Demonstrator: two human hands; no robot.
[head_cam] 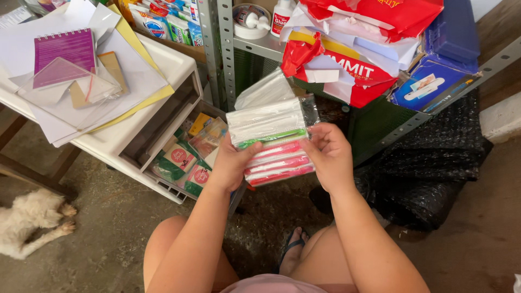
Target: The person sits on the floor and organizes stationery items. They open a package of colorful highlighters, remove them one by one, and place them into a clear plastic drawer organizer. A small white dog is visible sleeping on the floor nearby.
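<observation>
A stack of clear plastic packets [274, 138] sits at the centre of the frame, held up between both hands; the upper packets look white with a green strip, the lower ones pink and red. The metal shelf [217, 59] rises behind it in the upper middle, loaded at the upper right with red and white bags [358, 70] and blue boxes [442, 59]. A white drawer cabinet [135, 135] stands at the left, its top surface covered with loose papers and a purple spiral notebook [64, 49], and its open drawer [190, 154] holds small packets. Black bubble wrap [429, 157] lies on the floor at the right. A white fluffy dog [27, 222] lies at the lower left edge. The left hand [230, 163] grasps the stack's left edge, thumb on the front. The right hand [328, 154] grips the right edge, fingers curled over the front.
</observation>
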